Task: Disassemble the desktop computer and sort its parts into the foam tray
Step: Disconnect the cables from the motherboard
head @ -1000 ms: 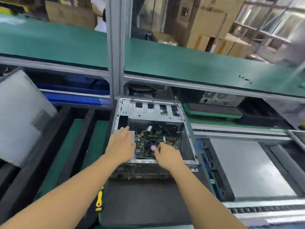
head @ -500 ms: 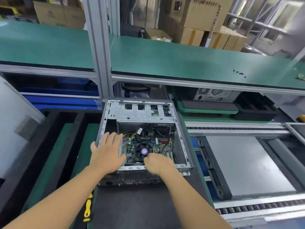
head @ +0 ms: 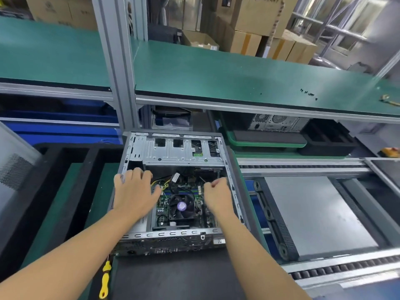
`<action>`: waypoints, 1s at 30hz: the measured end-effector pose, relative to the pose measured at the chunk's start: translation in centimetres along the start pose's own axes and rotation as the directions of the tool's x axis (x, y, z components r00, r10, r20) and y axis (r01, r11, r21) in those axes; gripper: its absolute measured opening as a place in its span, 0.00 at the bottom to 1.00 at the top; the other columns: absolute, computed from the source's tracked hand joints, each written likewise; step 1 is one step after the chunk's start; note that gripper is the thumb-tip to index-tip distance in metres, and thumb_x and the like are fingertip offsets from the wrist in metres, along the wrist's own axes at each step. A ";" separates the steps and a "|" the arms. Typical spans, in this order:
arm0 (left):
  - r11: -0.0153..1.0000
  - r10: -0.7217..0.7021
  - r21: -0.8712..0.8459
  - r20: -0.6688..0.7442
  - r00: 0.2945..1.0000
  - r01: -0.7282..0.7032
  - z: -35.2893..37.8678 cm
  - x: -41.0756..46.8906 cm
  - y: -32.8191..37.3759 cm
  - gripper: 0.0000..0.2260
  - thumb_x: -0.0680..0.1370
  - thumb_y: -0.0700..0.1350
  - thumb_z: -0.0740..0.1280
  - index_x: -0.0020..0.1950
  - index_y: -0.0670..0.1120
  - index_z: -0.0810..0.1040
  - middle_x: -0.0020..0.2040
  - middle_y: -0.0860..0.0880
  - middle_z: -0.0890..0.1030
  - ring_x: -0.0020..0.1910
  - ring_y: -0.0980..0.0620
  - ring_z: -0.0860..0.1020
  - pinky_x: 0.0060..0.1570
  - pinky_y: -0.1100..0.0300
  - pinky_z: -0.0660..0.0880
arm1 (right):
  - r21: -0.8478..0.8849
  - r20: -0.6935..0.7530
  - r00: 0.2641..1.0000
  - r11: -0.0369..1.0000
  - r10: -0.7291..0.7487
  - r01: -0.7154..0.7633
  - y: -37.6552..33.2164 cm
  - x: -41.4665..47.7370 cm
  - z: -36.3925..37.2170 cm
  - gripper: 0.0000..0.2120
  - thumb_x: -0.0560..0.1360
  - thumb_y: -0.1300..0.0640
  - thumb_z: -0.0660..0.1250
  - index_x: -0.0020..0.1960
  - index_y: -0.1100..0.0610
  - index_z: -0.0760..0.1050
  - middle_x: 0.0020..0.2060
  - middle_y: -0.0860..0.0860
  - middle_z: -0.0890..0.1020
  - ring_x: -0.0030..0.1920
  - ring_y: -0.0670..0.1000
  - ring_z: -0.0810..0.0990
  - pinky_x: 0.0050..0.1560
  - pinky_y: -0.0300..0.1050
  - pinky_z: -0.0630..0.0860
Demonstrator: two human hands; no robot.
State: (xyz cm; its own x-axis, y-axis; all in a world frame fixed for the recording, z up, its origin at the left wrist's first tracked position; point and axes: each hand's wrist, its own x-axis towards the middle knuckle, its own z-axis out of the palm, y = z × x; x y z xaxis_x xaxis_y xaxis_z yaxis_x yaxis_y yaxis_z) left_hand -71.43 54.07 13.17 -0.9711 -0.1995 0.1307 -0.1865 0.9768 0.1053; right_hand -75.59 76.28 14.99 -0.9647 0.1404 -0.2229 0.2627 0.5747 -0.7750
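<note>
Head view, bench station. Desktop computer [head: 179, 152] lay on its side at centre, cover off, motherboard exposed, just right of the foam tray [head: 93, 154].

Left hand [head: 134, 193] rested palm-down over the case's left inner corner, fingers spread and only slightly bent, gripping nothing. Right hand [head: 216, 197] hovered over the board near the right wall, fingers curled together, thumb against forefinger. Nothing was visible inside it, though a thin lead could have been hidden there.

Judged step: early teardown of the internals, probably freeing cables [head: 160, 185] before lifting parts. CPU fan [head: 181, 206] sat in place between the hands. Next move would likely call for a firm pinch on a connector and a straight pull, left hand bracing the case.

Around: yellow screwdriver [head: 105, 280] at the near edge, below the left forearm. Grey side panel [head: 15, 169] leaned at far left. Grey plate [head: 313, 213] lay on the conveyor to the right. Second computer [head: 275, 122] stood under the shelf.

In the way: loose wiring crossing the board, and the drive cage overhanging the far end.
</note>
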 end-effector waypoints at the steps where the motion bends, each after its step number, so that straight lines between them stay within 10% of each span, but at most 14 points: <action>1: 0.999 0.025 -0.021 -0.005 1.000 -0.025 0.3 0.3 0.0 0.17 0.78 0.59 0.56 0.59 0.52 0.75 0.55 0.52 0.73 0.57 0.51 0.71 0.62 0.48 0.61 | 0.044 -0.072 0.997 0.999 0.014 -0.011 -0.1 0.6 0.0 0.07 0.80 0.54 0.59 0.53 0.58 0.67 0.45 0.56 0.79 0.37 0.52 0.75 0.37 0.48 0.73; 21: 0.991 0.112 -0.080 0.123 0.986 -0.103 2.3 0.9 -0.3 0.18 0.77 0.56 0.50 0.58 0.54 0.75 0.53 0.58 0.78 0.52 0.54 0.73 0.55 0.53 0.68 | -0.360 -0.298 0.945 0.933 -0.134 0.019 1.4 0.8 3.5 0.26 0.83 0.51 0.56 0.77 0.63 0.58 0.71 0.61 0.65 0.68 0.58 0.70 0.61 0.45 0.72; 25: 0.992 0.086 -0.102 0.116 0.989 -0.074 1.6 0.8 0.1 0.16 0.79 0.54 0.53 0.59 0.54 0.75 0.53 0.59 0.79 0.50 0.55 0.73 0.55 0.55 0.68 | -0.036 -0.238 0.971 0.999 -0.019 0.011 1.7 2.1 2.5 0.22 0.84 0.52 0.54 0.75 0.60 0.63 0.65 0.57 0.75 0.62 0.56 0.77 0.57 0.46 0.74; 30: 0.991 0.057 -0.127 0.098 0.994 -0.045 1.3 0.7 0.3 0.13 0.79 0.53 0.54 0.57 0.56 0.76 0.44 0.61 0.77 0.46 0.57 0.72 0.55 0.55 0.68 | 0.414 -0.043 0.991 0.905 0.124 -0.095 2.0 4.6 1.7 0.16 0.84 0.47 0.53 0.58 0.57 0.74 0.35 0.49 0.80 0.32 0.46 0.76 0.35 0.42 0.70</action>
State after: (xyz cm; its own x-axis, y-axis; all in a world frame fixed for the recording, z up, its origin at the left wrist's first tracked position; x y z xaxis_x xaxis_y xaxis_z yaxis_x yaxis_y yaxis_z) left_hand -72.38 54.31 11.97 -0.9901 -0.1347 0.0393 -0.1227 0.9669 0.2236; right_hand -79.51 76.67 11.39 -0.9246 0.2454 -0.2913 0.3374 0.1731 -0.9253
